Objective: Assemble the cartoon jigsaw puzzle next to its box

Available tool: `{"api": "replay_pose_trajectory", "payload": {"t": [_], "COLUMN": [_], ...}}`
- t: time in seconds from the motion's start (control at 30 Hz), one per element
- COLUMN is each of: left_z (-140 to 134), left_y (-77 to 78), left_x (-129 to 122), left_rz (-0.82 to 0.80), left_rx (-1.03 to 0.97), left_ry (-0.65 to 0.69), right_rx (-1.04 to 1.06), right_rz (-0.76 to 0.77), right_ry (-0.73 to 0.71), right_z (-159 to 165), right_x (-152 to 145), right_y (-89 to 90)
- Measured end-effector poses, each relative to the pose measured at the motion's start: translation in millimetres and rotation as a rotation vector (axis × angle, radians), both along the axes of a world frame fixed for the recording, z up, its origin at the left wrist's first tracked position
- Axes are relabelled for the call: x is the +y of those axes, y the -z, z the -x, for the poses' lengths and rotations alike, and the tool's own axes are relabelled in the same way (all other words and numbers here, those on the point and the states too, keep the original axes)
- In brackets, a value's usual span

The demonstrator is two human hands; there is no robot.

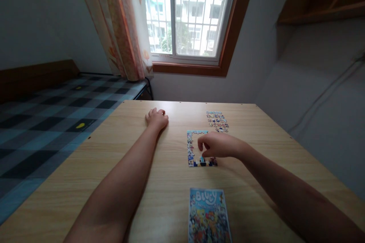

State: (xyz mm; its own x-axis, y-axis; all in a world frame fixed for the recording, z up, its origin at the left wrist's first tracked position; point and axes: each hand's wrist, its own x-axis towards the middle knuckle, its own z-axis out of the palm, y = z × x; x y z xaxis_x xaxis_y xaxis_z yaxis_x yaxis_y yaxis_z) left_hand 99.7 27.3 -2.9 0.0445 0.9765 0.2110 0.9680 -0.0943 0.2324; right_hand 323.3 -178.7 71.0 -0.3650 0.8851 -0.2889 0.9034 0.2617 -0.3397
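Observation:
My left hand (157, 118) rests on the far left part of the table, fingers apart and loosely bent, with nothing in it. Over the jigsaw puzzle (190, 148) hovers my right hand (219, 144), its fingers curled toward the thumb. At the thumb tip is a small light-blue puzzle piece (202, 158), just above the puzzle's bottom edge; the fingertips appear pinched at it. The puzzle's left, top and bottom borders are joined, and bare tabletop shows inside. My right hand hides much of its right side.
Several loose puzzle pieces (216, 120) lie in rows behind my right hand. A colourful "Bluey" picture sheet or box (209, 214) lies near the front of the wooden table (168, 197). A bed (57, 121) stands at the left, a window (188, 15) behind.

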Motion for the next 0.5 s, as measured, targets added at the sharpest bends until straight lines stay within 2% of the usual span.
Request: {"api": "replay_pose_trajectory", "payload": {"t": [0.33, 0.5], "left_z": [0.4, -0.4], "left_y": [0.7, 0.4], "left_x": [1.5, 1.1], "left_rz": [0.004, -0.006], "left_rx": [0.005, -0.011], "left_ry": [0.007, 0.004], "right_rx": [-0.095, -0.092], "right_rz": [0.039, 0.042], "right_ry": [-0.004, 0.006], "right_z": [10.6, 9.4], "right_x": [-2.0, -2.5], "right_y": [6.2, 3.5]}}
